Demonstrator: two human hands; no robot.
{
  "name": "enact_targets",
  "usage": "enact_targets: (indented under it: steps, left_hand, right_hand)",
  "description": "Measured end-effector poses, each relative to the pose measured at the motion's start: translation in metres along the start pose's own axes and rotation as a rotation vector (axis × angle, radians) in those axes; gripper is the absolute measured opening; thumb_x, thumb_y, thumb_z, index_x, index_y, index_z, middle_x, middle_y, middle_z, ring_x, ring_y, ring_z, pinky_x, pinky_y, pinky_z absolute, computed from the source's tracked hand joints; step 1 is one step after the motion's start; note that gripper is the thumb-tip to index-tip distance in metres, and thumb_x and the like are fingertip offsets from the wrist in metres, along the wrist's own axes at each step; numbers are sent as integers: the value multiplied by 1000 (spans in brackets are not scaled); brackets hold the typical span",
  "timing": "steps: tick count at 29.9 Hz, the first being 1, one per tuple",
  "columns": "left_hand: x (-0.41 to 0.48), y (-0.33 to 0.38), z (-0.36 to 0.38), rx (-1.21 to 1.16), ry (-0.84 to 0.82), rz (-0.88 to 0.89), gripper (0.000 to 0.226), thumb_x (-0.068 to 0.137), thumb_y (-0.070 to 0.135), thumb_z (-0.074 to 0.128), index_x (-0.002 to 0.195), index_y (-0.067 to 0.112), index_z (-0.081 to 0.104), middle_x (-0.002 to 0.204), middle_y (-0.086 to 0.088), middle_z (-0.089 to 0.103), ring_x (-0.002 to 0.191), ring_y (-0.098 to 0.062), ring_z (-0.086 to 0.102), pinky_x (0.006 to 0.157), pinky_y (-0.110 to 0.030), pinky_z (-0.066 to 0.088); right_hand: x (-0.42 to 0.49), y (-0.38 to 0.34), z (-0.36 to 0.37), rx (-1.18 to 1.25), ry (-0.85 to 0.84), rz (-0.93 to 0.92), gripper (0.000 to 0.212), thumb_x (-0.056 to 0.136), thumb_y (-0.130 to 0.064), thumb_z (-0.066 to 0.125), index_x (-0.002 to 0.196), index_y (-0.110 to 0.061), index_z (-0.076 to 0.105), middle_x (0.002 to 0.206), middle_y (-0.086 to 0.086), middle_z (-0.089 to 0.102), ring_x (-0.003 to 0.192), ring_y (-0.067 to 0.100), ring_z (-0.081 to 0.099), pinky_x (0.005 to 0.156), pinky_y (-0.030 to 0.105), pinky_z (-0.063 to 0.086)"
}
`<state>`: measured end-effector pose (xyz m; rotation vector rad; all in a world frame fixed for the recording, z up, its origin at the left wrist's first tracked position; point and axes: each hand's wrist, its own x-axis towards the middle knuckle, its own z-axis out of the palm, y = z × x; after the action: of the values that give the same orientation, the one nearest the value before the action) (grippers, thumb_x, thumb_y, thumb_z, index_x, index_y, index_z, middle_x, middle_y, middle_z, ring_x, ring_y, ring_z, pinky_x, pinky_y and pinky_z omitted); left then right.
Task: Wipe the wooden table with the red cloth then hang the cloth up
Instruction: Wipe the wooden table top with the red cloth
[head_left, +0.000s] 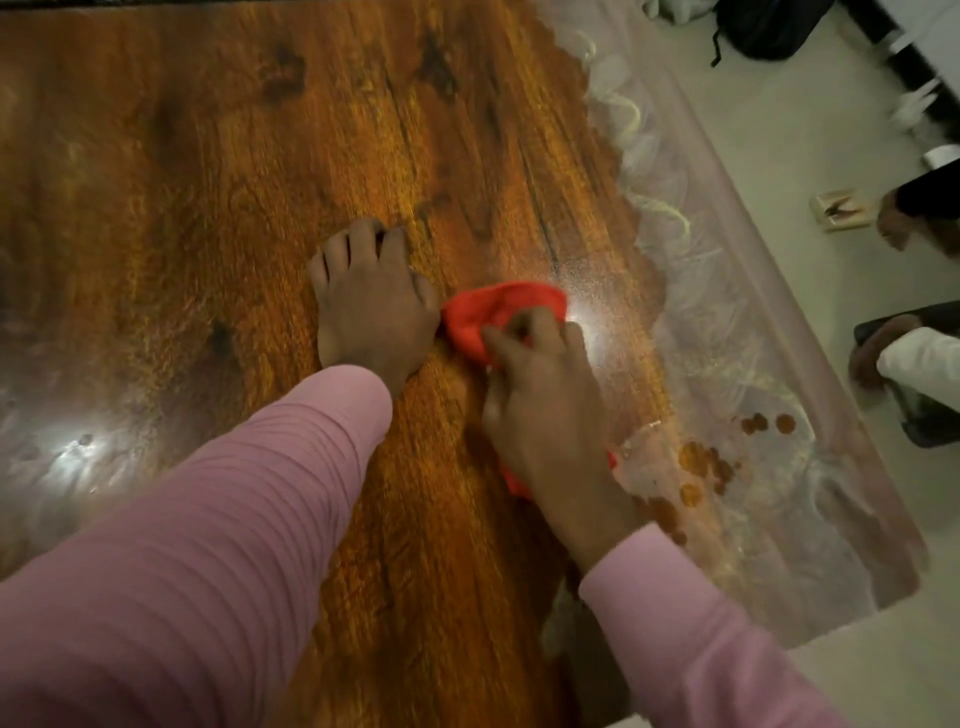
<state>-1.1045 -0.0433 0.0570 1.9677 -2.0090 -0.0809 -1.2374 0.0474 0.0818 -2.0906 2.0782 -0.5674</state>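
Both yr hands on wooden table (208, 182): L hand (371, 306) flat, empty, just beside red cloth (498, 309); R hand (540, 410) curled round it.

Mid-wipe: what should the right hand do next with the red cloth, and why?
Probably slide the red cloth under the right hand toward the brown spots near the right edge of the wooden table: they sit just beyond the cloth, seemingly unwiped, while the left hand rests on the wood.

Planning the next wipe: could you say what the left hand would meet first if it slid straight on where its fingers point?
The way looks free: beyond the left hand only bare wooden table shows, to the picture's top.
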Motion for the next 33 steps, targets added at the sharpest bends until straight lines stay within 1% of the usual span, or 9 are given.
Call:
enact_targets:
  steps: [4,8,11,15,18,20,24,26,33]
  left_hand:
    - [0,-2,-1,-7,-4,19,46,89,26,39,129,10,54,132,-13,48,121,-34,42,103,-49,30]
    - [-1,-2,0,5,-1,33,44,91,26,40,129,9,54,131,-14,48,120,-35,41,103,-50,30]
    - [0,0,1,31,-1,23,43,91,27,40,127,8,54,130,-16,48,119,-37,42,102,-50,30]
    - [-1,1,-1,78,-10,28,43,91,27,39,124,6,55,128,-17,49,116,-38,43,100,-51,31]
    - [-5,3,-7,114,-23,81,42,90,27,41,123,7,57,128,-15,50,116,-37,43,99,-50,31]
    - [-12,3,-12,125,-23,124,40,90,26,42,121,9,59,127,-14,52,114,-36,44,97,-50,31]
    - [-60,1,-24,23,-26,130,39,88,26,44,120,13,61,122,-9,55,110,-33,47,94,-47,33]
    - [-91,2,-33,-36,-53,98,40,87,27,43,121,15,61,122,-7,55,111,-31,47,94,-47,33]
    - [-153,22,-52,-102,-136,-46,51,84,30,35,128,18,57,129,-6,53,118,-28,45,98,-48,33]
  right_hand:
    - [-13,21,-11,-43,-27,-78,34,85,-18,55,116,-20,67,110,1,56,98,23,47,72,29,39]
    - [14,70,-29,-103,74,307,30,87,-13,51,110,-17,70,116,7,53,107,31,45,80,31,38]
    - [17,62,-26,-110,98,413,29,87,-14,50,108,-16,70,116,5,51,110,28,43,82,31,39]
    - [-22,10,-13,-44,60,146,36,87,-25,43,113,-21,68,110,0,52,99,18,42,74,24,32]
    - [-49,-1,-15,-53,-35,-51,34,87,-21,53,119,-22,66,112,-2,54,97,18,43,73,23,32]
    - [-44,22,-21,-77,-36,-43,34,88,-18,56,121,-21,64,115,0,54,99,18,43,76,24,35]
    - [-14,69,-35,-95,77,281,29,90,-13,51,112,-16,69,116,6,53,107,28,44,83,30,39]
    - [-14,65,-33,-110,97,319,29,90,-13,50,109,-15,71,113,7,53,108,29,44,83,32,40]
    - [-109,1,-21,-17,-59,-15,38,86,-21,47,117,-20,67,111,1,56,96,21,45,73,28,37]
